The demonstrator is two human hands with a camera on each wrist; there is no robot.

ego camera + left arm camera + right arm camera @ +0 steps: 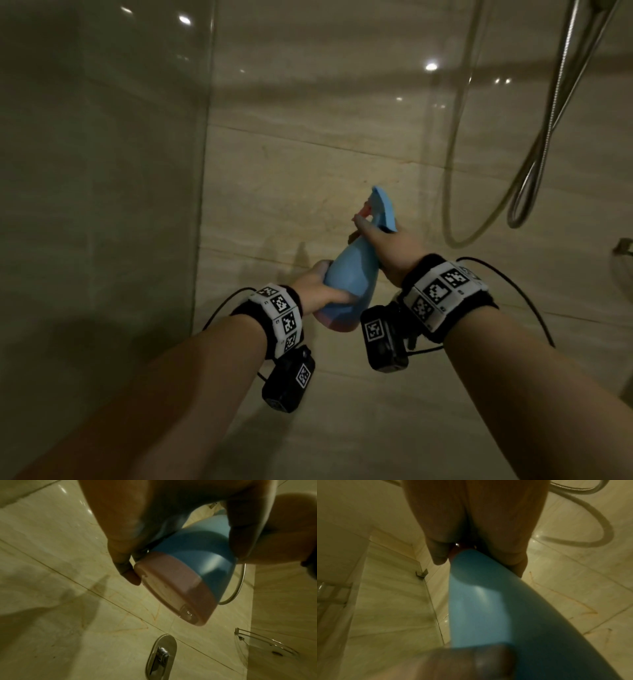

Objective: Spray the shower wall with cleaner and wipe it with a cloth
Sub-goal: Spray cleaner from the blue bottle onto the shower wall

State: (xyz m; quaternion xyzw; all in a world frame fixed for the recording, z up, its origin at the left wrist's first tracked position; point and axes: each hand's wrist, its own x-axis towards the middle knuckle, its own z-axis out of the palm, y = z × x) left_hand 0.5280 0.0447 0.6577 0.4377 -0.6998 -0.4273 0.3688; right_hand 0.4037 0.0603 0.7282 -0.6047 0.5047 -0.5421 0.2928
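A blue spray bottle (352, 274) with a pink base and pink trigger points up and away at the beige tiled shower wall (325, 164). My left hand (318, 286) grips the bottle's lower body; in the left wrist view the thumb and fingers wrap the blue bottle (197, 555) just above its pink base. My right hand (383, 246) is curled round the neck under the blue spray head, fingers at the trigger. In the right wrist view the bottle (488, 601) runs down from the right hand's fingers (440, 553). No cloth shows in any view.
A glass panel (102, 171) stands at the left. A metal shower hose (534, 171) loops down the wall at the right. Below, the left wrist view shows a chrome mixer handle (161, 655) and a glass corner shelf (267, 646).
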